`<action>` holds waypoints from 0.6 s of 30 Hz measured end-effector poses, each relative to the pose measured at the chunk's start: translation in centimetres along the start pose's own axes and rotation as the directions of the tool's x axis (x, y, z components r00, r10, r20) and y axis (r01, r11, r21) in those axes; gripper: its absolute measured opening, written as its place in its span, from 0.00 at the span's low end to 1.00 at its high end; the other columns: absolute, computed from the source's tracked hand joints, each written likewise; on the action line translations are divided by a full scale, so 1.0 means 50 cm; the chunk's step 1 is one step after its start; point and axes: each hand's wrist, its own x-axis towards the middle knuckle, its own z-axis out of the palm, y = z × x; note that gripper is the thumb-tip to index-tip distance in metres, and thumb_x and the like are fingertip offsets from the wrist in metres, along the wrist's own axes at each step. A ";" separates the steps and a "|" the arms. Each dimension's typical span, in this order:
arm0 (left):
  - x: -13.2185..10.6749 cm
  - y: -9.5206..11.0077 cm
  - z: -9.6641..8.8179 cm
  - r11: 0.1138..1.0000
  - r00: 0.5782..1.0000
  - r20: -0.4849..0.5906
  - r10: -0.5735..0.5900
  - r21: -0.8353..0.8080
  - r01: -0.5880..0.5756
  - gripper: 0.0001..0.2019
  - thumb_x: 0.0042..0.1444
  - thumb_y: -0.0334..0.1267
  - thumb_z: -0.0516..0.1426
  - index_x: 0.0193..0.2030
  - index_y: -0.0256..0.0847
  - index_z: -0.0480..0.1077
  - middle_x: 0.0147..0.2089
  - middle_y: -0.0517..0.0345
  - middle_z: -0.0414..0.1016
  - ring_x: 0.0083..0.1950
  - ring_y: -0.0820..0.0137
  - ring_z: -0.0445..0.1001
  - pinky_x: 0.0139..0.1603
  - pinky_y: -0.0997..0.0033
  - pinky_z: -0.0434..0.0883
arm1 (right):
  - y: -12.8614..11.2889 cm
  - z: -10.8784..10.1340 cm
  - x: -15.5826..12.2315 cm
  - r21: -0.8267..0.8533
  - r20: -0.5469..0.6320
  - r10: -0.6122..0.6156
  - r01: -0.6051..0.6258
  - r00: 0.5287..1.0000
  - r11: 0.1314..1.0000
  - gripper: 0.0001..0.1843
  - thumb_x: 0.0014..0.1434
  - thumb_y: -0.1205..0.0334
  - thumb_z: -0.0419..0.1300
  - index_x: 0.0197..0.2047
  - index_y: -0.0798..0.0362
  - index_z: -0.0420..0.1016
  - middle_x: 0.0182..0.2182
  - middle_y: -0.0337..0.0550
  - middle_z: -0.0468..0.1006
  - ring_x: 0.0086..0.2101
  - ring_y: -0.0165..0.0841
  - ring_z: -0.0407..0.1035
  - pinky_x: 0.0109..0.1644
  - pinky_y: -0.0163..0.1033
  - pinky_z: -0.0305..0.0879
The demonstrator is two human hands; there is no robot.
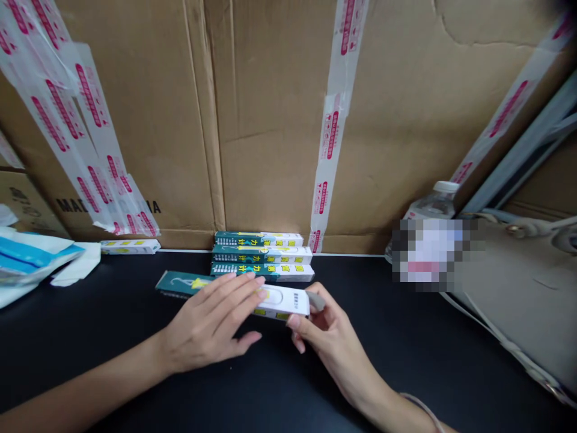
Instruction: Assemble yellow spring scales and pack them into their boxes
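A long slim teal-and-white box (288, 300) lies on the black table (135, 337) in front of me. My left hand (216, 322) rests on top of it with fingers stretched out flat. My right hand (324, 337) grips the box's right end, fingers curled round it, near a grey flap or tab (317, 300). Just behind, three similar boxes (262, 263) lie side by side against the cardboard wall. Another such box (130, 246) lies further left.
Large taped cardboard cartons (270, 120) form a wall at the back. White and blue packaging (31, 258) lies at the left. A plastic water bottle (430, 207) and a beige bag (518, 288) sit at the right.
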 end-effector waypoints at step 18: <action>0.040 0.060 0.038 1.000 1.000 -0.020 0.011 -0.020 -0.011 0.25 0.61 0.37 0.59 0.65 0.52 0.62 0.46 0.50 0.76 0.46 0.61 0.77 0.43 0.59 0.76 | -0.003 -0.019 -0.020 0.347 0.105 0.294 -0.312 0.950 0.885 0.21 0.60 0.45 0.65 0.30 0.55 0.72 0.21 0.35 0.68 0.21 0.24 0.63 0.23 0.29 0.61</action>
